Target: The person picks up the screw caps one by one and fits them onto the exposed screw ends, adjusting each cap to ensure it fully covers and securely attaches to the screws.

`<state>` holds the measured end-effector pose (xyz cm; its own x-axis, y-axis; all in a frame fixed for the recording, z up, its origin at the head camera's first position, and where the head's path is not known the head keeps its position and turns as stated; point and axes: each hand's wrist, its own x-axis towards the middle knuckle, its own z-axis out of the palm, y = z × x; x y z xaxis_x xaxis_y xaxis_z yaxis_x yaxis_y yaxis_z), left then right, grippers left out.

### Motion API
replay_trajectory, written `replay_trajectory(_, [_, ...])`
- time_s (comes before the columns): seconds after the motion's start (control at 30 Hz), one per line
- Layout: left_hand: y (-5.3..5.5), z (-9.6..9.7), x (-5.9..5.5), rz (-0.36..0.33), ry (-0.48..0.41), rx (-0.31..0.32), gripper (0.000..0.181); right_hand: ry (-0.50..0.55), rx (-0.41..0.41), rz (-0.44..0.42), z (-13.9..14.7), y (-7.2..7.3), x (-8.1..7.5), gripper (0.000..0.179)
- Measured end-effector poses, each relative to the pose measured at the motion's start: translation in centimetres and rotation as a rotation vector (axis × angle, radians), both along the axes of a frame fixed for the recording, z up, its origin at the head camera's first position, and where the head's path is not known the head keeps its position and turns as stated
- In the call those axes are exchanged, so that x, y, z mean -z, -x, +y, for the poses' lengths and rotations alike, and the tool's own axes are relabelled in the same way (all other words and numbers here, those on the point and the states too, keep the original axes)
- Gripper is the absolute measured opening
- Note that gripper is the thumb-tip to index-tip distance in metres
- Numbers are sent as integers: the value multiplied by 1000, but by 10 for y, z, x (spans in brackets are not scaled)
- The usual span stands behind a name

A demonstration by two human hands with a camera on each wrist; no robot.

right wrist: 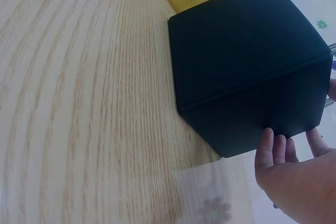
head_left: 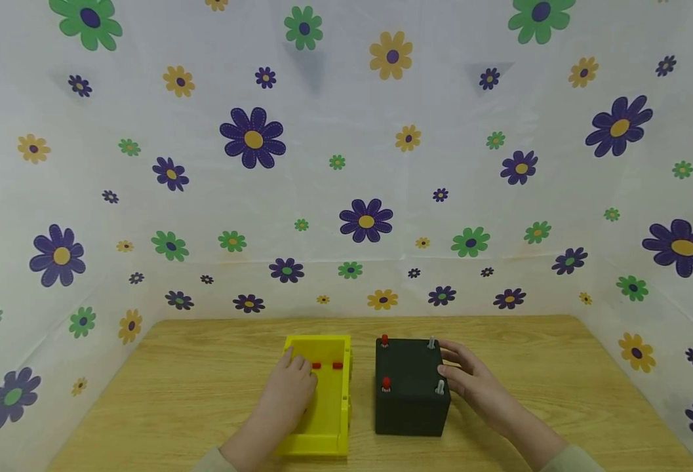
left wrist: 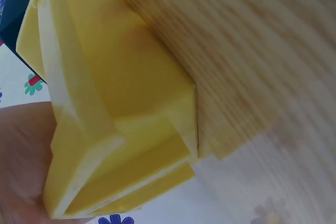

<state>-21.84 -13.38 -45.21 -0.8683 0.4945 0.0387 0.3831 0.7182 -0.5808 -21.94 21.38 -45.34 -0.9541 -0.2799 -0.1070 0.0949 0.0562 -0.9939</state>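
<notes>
Yellow plastic bin (head_left: 316,446) at left: the left hand (head_left: 290,392) reaches inside, fingers bent, any hold hidden, near red pieces (head_left: 316,365). Rightward stands a black box (head_left: 411,416), the right hand (head_left: 480,387) touching its right side with loosely parted fingers. Picking seems in hand; a sure pinch looks needed next.

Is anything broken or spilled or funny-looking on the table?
Nothing looks spilled or broken. One thing seems uneven: on the black box, two metal posts are bare while the other two have red tips. Red pieces lie in the yellow bin.
</notes>
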Motion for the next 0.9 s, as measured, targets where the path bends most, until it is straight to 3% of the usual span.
replay_trajectory(0.47, [0, -4, 0, 5, -121, 62, 26, -2, -2, 14, 0, -1, 3, 67])
replay_trajectory(0.9, [0, -4, -8, 2, -199, 106, 20, 5, -6, 28, 0, -2, 5, 67])
